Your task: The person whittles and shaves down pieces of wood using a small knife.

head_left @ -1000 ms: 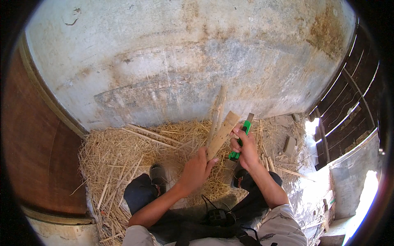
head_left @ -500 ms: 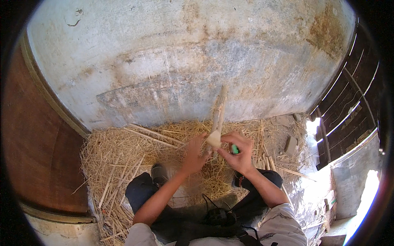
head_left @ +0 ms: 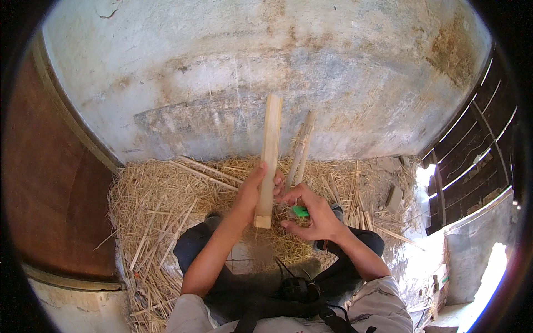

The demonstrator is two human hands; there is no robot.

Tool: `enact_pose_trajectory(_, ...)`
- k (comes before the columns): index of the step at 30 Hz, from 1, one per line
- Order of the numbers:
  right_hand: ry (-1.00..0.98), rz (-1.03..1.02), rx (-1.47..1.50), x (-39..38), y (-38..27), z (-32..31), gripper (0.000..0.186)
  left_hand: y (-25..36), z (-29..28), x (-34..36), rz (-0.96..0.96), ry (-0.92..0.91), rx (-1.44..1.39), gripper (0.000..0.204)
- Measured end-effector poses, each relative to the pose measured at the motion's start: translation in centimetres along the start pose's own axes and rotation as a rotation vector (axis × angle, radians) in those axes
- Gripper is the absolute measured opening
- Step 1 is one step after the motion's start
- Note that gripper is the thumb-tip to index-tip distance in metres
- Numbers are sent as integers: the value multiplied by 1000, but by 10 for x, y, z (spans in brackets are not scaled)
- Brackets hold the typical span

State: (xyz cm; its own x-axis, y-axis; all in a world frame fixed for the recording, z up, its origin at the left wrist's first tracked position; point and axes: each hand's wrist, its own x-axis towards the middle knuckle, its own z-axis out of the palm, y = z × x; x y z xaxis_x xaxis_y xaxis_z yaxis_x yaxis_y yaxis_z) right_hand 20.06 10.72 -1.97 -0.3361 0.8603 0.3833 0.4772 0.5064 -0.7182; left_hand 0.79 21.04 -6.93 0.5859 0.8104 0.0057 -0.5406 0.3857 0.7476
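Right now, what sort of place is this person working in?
Probably an old shed or barn, though I can't be sure: loose straw lies underfoot, the pale wall is stained, and bright light shows between dark boards.

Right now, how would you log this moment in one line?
left hand: holds pale wooden piece | right hand: holds green tool, partly hidden | below: loose straw | ahead: stained wall

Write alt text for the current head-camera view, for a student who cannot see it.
A person's left hand holds a long, pale piece of wood; the right hand beside it holds a mostly hidden green object. Straw is scattered below, along the base of a stained, pale wall.
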Motion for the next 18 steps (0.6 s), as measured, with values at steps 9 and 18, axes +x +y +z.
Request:
enact_pose_trajectory(9, -242, 99, 21, -6, 32, 2, 30, 13, 16, -8, 216, -43, 150, 61)
enact_pose_trajectory(18, -179, -61, -203, -9, 23, 15, 32, 13, 20, -11, 142, -137, -22, 69)
